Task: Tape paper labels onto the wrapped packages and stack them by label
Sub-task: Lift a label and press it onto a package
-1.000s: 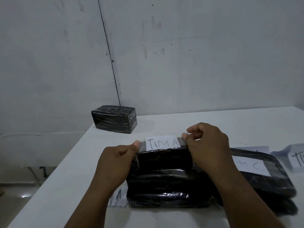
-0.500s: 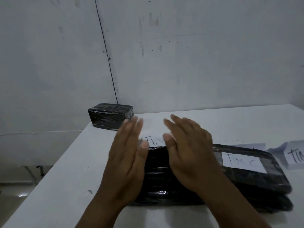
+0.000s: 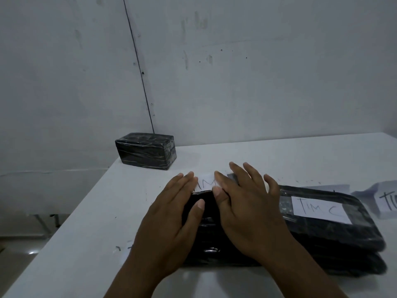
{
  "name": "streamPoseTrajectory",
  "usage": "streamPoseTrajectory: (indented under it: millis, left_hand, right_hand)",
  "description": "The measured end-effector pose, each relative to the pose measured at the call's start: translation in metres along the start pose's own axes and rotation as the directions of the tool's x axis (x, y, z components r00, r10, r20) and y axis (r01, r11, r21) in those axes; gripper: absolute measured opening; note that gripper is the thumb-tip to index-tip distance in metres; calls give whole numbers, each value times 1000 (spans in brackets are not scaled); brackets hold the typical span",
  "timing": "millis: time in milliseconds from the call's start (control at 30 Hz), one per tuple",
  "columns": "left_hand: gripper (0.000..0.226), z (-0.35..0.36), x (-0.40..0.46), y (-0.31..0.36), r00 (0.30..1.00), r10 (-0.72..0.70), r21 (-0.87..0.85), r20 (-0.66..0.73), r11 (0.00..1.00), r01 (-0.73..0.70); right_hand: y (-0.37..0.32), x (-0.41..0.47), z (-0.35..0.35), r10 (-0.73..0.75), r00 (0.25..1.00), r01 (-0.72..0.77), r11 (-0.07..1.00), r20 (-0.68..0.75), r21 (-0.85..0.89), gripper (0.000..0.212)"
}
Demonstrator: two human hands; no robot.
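Packages: black wrapped bundles on a white counter (image 3: 279, 155), three groups of them in view.
Far-left package (image 3: 146, 150): a small black block at the back left corner of the counter, close to the wall, well apart from the others; no paper shows on it.
Wall (image 3: 236, 72): pale grey with small dark marks; a thin dark line runs down it and ends behind the far-left package.
Floor (image 3: 19, 252): pale, seen at the lower left beyond the counter edge, with a bright reflection.
Left hand (image 3: 171, 220): flat on the middle stack (image 3: 204, 239), fingers straight, the grip wide and closed on nothing.
Middle label (image 3: 206, 183): white paper on top of the middle stack, between the two hands; only the letters "M" show.
Right hand (image 3: 247, 211): flat also, fingers spread, the grip wide and closed on nothing; its thumb touches the near edge of the middle label.
Right stack (image 3: 335, 239): flat black packages just beside the middle stack, touching it, one upon another.
Label "TIM C" (image 3: 320, 209): white paper under clear tape on top of the right stack.
Loose paper (image 3: 384, 201): at the right edge on the counter, with some writing, cut off by the frame.
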State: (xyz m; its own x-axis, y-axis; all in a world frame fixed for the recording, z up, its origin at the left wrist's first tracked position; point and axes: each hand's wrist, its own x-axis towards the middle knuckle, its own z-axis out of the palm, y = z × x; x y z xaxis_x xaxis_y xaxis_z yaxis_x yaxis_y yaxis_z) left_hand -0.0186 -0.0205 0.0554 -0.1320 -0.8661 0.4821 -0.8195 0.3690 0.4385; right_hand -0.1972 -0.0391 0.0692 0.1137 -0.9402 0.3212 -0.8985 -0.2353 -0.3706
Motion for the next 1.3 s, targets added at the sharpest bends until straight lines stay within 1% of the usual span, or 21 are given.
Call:
streamPoseTrajectory:
  millis: [100, 267, 367, 467, 567, 667, 733, 800, 867, 967, 1033, 1200, 1300]
  left_hand:
    - [62, 0, -2, -5, 1000, -3, -29, -24, 1000, 2]
    - [57, -1, -2, -11, 999, 16, -70, -32, 997, -18]
    - [56, -1, -4, -13, 999, 20, -107, -29, 994, -23]
    - [63, 2, -9, -16, 999, 27, -158, -19, 987, -29]
    - [70, 6, -14, -16, 1000, 6, -225, 4, 974, -5]
    - [74, 9, -19, -12, 1000, -19, -311, 1, 950, 18]
    - [79, 10, -23, -11, 999, -40, -330, -10, 943, 35]
    - [83, 10, -25, -11, 995, -96, -362, 5, 928, 91]
    - [83, 10, -27, -10, 993, -116, -346, 20, 931, 115]
    - [82, 9, -29, -8, 996, -79, -286, 47, 954, 89]
    - [84, 9, -30, -9, 994, -82, -274, 75, 957, 100]
    - [84, 6, -30, -12, 988, -115, -294, 105, 945, 142]
    - [78, -1, -29, -14, 992, -102, -309, 72, 943, 119]
  right_hand:
    - [-2, -1, 3, 39, 999, -39, 999, -26, -3, 65]
    - [-3, -3, 8, 86, 995, -86, 996, -44, -5, 54]
    - [-6, -4, 10, 100, 994, -100, 995, -50, -6, 55]
    - [-8, -6, 11, 119, 991, -119, 993, -57, 11, 61]
    - [-6, -4, 12, 145, 989, -143, 988, -25, 59, 69]
    - [-5, -2, 8, 184, 983, -185, 972, 21, 146, 68]
    - [-5, -2, 5, 194, 980, -198, 968, 43, 153, 68]
    - [-5, -2, 4, 185, 981, -192, 970, 58, 147, 70]
    - [-6, -2, 3, 195, 978, -203, 968, 68, 146, 72]
    - [-8, -1, 2, 220, 973, -229, 960, 72, 164, 77]
    - [-9, -1, 1, 230, 970, -241, 951, 73, 192, 79]
    - [-8, -2, -1, 240, 968, -251, 943, 75, 219, 77]
    - [-6, -4, -7, 222, 971, -234, 954, 86, 186, 74]
